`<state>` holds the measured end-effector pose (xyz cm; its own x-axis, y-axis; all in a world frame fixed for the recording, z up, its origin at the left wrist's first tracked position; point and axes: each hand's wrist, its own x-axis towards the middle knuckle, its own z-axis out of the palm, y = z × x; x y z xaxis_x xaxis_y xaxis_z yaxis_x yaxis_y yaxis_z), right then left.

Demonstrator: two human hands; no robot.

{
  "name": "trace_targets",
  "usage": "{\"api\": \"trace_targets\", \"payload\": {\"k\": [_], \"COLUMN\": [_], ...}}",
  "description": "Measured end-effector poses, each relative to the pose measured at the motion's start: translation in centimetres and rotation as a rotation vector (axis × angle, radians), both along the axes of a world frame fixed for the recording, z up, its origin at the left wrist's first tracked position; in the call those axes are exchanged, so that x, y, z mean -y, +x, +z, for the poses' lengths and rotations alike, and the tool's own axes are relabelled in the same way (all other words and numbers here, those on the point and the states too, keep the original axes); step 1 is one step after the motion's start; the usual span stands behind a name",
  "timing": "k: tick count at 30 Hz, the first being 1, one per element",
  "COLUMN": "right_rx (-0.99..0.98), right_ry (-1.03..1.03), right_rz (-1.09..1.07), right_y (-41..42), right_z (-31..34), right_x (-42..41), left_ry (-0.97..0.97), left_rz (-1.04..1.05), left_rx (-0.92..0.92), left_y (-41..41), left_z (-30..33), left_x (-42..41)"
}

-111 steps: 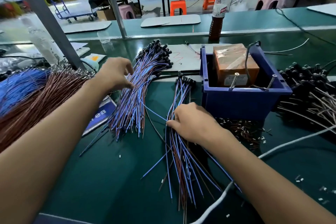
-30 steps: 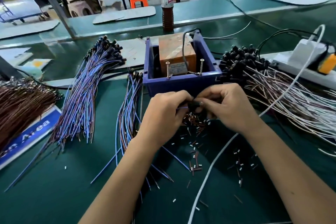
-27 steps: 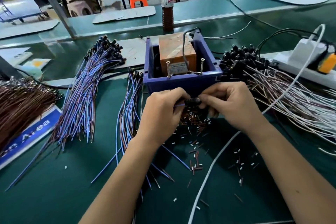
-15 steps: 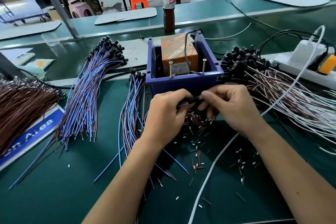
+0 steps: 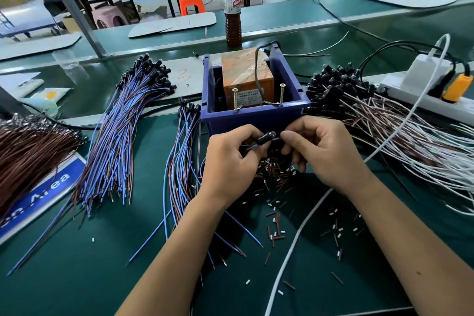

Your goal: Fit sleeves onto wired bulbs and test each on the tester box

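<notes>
- right now the risk, as i judge it, is the small black sleeve (image 5: pixel 265 137) slipping askew or dropping into the loose scatter of cut bits (image 5: pixel 275 179) on the worktop (image 5: pixel 102 277), since it is held only at fingertip level between two hands.
- another likely snag: the thin blue wire (image 5: pixel 250 147) trailing from the sleeve could kink or pull back out if the two hands tug apart rather than push together.
- a third: the bare screw posts (image 5: pixel 235 99) on the tester box (image 5: pixel 256 117) stand just behind the hands, so a wire end touching the wrong post, or both at once, would give a false test.
- left hand (image 5: pixel 230 161): fingers curled, thumb and forefinger pinching the sleeve's near end, with the wire running under the palm.
- right hand (image 5: pixel 320 151): fingers curled, fingertips meeting the sleeve's far end; whether it truly pinches the bulb tip or only steadies it i cannot tell.
- the sleeve sits between the two hands, touching both, lifted above the worktop and just in front of the blue box wall.
- unfinished blue-and-brown wires (image 5: pixel 184 151) lie just left of the left hand; finished black-capped ones (image 5: pixel 341 90) are heaped to the right of the box.
</notes>
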<state>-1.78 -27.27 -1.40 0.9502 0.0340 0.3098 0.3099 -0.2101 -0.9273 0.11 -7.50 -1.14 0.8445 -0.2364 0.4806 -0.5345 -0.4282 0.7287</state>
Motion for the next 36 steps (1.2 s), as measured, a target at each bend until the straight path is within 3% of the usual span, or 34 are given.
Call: {"api": "trace_targets", "payload": {"k": [5, 14, 22, 25, 30, 36], "right_rx": [0.027, 0.017, -0.027, -0.040, -0.031, -0.078], "right_ry": [0.043, 0.067, 0.331, 0.404, 0.377, 0.466], "right_rz": [-0.083, 0.040, 0.080, 0.068, 0.012, 0.055], "right_y": [0.2, -0.3, -0.9, -0.9, -0.7, -0.6], "right_z": [0.1, -0.1, 0.4, 0.4, 0.3, 0.3], "right_x": [1.0, -0.5, -2.1, -2.2, -2.0, -2.3], "left_ry": [-0.107, -0.139, -0.347, -0.328, -0.021, -0.073], "left_rz": [0.044, -0.037, -0.154, -0.130, 0.048, 0.063], "left_rx": [-0.126, -0.186, -0.235, -0.168, 0.237, 0.239], "left_y": [0.3, -0.1, -0.8, -1.0, -0.8, -0.9], "left_z": [0.3, 0.3, 0.4, 0.4, 0.3, 0.4], "left_x": [-0.6, -0.1, 0.8, 1.0, 1.0, 1.1]}}
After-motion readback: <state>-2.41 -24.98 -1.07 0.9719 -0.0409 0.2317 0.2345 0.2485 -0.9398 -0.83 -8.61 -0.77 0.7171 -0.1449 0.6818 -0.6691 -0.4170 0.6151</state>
